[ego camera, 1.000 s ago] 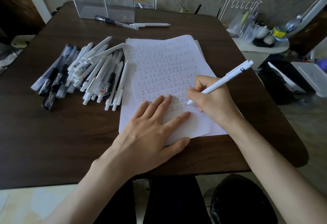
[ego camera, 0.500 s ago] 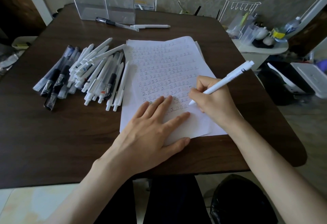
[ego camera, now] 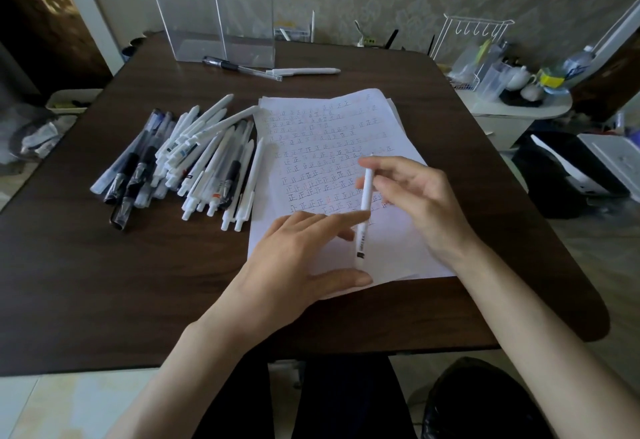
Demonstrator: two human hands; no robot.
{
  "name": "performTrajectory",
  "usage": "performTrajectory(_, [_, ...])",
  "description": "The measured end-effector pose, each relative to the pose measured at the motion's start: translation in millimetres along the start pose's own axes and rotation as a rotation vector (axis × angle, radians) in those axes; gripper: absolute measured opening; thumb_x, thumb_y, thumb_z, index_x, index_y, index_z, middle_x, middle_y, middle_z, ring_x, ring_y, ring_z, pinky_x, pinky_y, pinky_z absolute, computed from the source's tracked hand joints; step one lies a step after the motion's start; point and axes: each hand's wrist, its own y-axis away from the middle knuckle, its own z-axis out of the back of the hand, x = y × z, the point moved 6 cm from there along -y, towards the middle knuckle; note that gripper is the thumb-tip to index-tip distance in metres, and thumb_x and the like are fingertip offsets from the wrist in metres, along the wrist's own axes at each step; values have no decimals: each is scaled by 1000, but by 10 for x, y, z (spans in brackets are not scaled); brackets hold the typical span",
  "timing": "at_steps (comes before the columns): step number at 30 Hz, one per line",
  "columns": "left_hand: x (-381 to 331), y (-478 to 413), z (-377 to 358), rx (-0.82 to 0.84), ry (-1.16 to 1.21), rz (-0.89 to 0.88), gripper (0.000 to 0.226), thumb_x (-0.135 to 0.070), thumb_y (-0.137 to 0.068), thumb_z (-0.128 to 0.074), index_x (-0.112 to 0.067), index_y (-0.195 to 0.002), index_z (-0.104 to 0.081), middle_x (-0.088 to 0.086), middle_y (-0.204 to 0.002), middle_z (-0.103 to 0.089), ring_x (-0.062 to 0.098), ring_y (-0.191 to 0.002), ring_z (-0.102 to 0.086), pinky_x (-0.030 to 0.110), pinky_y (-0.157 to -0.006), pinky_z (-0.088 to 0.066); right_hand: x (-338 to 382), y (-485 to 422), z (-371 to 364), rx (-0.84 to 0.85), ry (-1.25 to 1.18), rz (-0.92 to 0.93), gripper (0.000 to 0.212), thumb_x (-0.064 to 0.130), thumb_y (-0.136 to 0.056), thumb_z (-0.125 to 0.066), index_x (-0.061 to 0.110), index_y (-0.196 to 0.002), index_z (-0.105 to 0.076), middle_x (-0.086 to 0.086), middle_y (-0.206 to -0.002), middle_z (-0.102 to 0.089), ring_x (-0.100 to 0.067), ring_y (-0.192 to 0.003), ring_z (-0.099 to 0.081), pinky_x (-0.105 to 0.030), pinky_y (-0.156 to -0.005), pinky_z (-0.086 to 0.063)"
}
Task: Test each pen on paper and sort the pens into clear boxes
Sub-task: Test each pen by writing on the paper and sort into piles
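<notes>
Right hand (ego camera: 415,203), mine: held over the paper (ego camera: 329,140), forearm coming in from the near right, palm turned left. My thumb and first fingers pinch the upper barrel of a white pen (ego camera: 364,210), and my other fingers are loosely spread. The white pen runs near to far. Its thin end points far and its labelled end is nearest me, over the blank near part of the sheet. Left hand (ego camera: 301,258), mine: palm down on the near left part of the paper, fingers straight, thumb out along the near edge. Its fingertips reach the pen's barrel, and I cannot tell whether they touch it. The paper lies mid-table with rows of test marks across its far half. The pile of pens (ego camera: 194,161) lies just left of the paper on the table (ego camera: 138,265). Clear boxes (ego camera: 214,8) stand upright at the far edge. A black-grip pen (ego camera: 239,67) and a second white pen (ego camera: 304,71) lie just in front of them.
</notes>
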Motion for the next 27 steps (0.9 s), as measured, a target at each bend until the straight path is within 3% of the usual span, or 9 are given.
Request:
performTrajectory(2, [-1,1,14,-17,-12,-31,60,-65,-72,-54,-37,-125,-53,-21,-103,-60,-1,-102,-46,21,-95,-34,12,5,-22,13,16,8,24,21,-87,-61,19,-111,-66,-4,-95,-72,-19,-102,-62,-30,-88,-50])
performTrajectory(7, [-53,29,42,-56,29,-109,54,-58,-75,-59,-30,-122,-60,-19,-105,-60,3,-105,-48,27,-91,-43,57,6,-81,32,58,27,23,15,-86,-65,21,-108,-67,-8,-93,-71,-23,-96,-63,-47,-89,-49])
performTrajectory(14, [30,11,223,-134,6,-155,42,-41,-83,-58,-21,-120,-63,-5,-107,-63,10,-107,-51,25,-87,-44,290,-203,-199,30,38,104,24,13,-86,-66,23,-108,-67,-6,-98,-70,-19,-98,-64,-38,-90,-52])
performTrajectory(17, [130,-14,455,-123,-99,-136,44,-47,-83,-56,-26,-122,-60,-11,-110,-60,7,-107,-50,20,-88,-44,360,-433,-362,77,56,125,27,16,-88,-65,23,-114,-66,-1,-102,-70,-16,-102,-64,-38,-93,-51])
performTrajectory(20, [328,-81,780,-121,-213,-24,49,-52,-78,-56,-31,-122,-57,-17,-113,-50,4,-107,-47,11,-83,-38,390,-751,-564,157,72,110,37,19,-92,-59,25,-128,-56,5,-113,-67,-4,-109,-59,-24,-97,-46])
performTrajectory(24, [717,-156,1175,-222,-391,68,41,-24,-76,-75,-20,-115,-64,1,-112,-59,20,-103,-49,36,-82,-46,401,-1173,-775,146,122,114,41,12,-93,-56,18,-134,-51,-1,-118,-62,0,-101,-57,-1,-79,-41])
performTrajectory(27, [972,-144,1311,-289,-459,148,36,-30,-77,-68,-18,-111,-67,7,-105,-61,27,-95,-48,47,-79,-48,340,-1457,-877,81,207,130,38,7,-92,-54,12,-129,-55,-7,-118,-61,-6,-95,-54,-8,-80,-42])
